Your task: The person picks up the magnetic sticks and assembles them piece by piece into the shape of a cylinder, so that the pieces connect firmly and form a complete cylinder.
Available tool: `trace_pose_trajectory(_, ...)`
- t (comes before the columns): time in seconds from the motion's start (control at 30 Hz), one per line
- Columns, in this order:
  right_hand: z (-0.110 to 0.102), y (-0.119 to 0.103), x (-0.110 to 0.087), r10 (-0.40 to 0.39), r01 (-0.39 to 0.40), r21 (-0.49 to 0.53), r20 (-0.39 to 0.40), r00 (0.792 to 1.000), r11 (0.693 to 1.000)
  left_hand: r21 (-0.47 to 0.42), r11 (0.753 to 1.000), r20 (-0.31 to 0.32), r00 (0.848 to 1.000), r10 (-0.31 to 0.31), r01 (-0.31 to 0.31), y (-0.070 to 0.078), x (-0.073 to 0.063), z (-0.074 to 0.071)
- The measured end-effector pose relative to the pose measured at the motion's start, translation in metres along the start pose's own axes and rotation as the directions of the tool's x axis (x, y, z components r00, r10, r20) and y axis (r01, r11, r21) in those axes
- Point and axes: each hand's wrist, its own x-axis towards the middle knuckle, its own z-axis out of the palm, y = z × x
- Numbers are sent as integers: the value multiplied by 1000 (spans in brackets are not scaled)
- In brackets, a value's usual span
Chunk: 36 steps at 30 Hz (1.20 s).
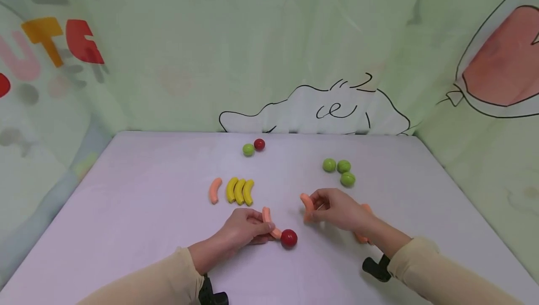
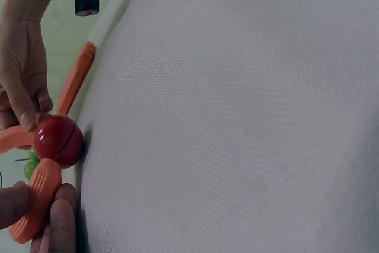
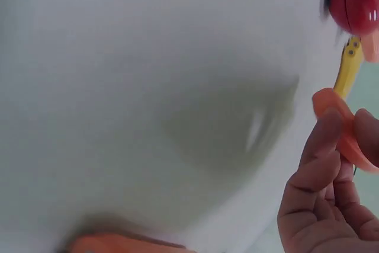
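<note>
My left hand (image 1: 244, 230) pinches an orange curved toy piece (image 1: 267, 215) between thumb and fingers. The left wrist view shows ridges along this piece (image 2: 40, 197). Its lower end meets a shiny red toy ball (image 1: 288, 238), or lies very close to it; I cannot tell which. To the right, my right hand (image 1: 338, 209) holds another orange curved toy piece (image 1: 308, 204) by thumb and fingertips, raised above the table in the right wrist view. More orange pieces (image 1: 360, 238) lie partly hidden under the right forearm.
Three yellow toy bananas (image 1: 239, 191) lie side by side, with a single orange curved piece (image 1: 215, 190) to their left. Farther back are a green ball (image 1: 248, 149) and a red ball (image 1: 259, 144). Three green balls (image 1: 344, 166) cluster at the back right on the white table (image 1: 147, 178).
</note>
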Motion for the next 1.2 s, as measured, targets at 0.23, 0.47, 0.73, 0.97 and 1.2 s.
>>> trace_pose_trajectory(0.23,13,8,-15,103,-102,155,0,995,983,-16,1000,-5,1000,0,0,-2,2,-2)
trace_pose_trajectory(0.47,25,17,-21,231,-237,304,57,971,923,-35,999,-6,1000,11,-11,-1,1,-3)
trace_pose_trajectory(0.73,35,21,-18,316,-326,389,91,944,862,-48,999,-4,1000,13,-13,-1,1,-2)
trace_pose_trajectory(0.97,34,23,-17,304,-324,420,116,945,848,-56,998,-1,1000,7,-7,-1,0,-1)
trace_pose_trajectory(1.2,34,23,-17,285,-326,448,158,945,833,-61,998,11,1000,6,-6,-1,-1,-1)
